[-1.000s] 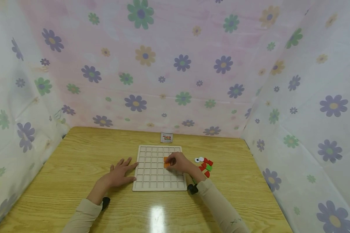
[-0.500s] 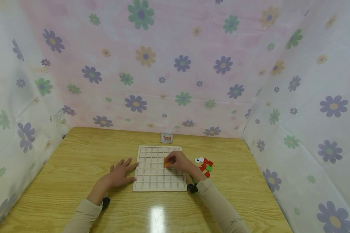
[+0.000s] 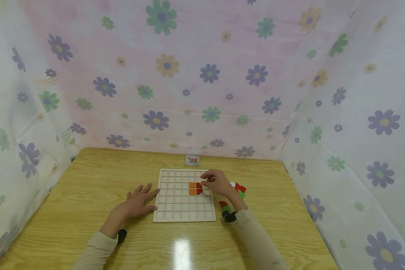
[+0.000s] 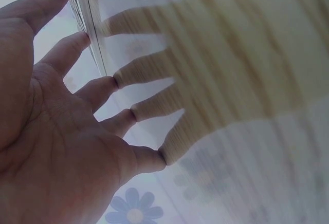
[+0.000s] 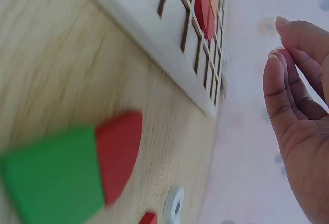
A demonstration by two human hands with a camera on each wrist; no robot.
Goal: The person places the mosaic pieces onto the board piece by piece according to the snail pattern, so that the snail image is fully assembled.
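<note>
A pale wooden grid board (image 3: 170, 206) lies on the table. Two orange square tiles (image 3: 192, 188) sit in its cells, and against their right side two red rounded tiles (image 3: 198, 188) form a half disc. Over the board's right part hovers my right hand (image 3: 219, 183), raised just off the red tiles. In the right wrist view its fingers (image 5: 275, 88) are gently bent, thumb apart from them, with nothing held. My left hand (image 3: 138, 202) rests on the table with spread fingers, thumb and fingertips at the board's left edge.
Right of the board lie loose pieces: a red piece (image 3: 223, 203) against a green piece (image 5: 56, 178), plus a white disc (image 3: 232, 184), several red ones (image 3: 243, 189) and another green one (image 3: 242, 195). A small picture card (image 3: 192, 160) lies behind the board. Flowered cloth (image 3: 189, 93) surrounds the table.
My right hand has lifted off the tiles and drawn back to the right, uncovering the red tiles beside the orange ones. My left hand has stayed put.
</note>
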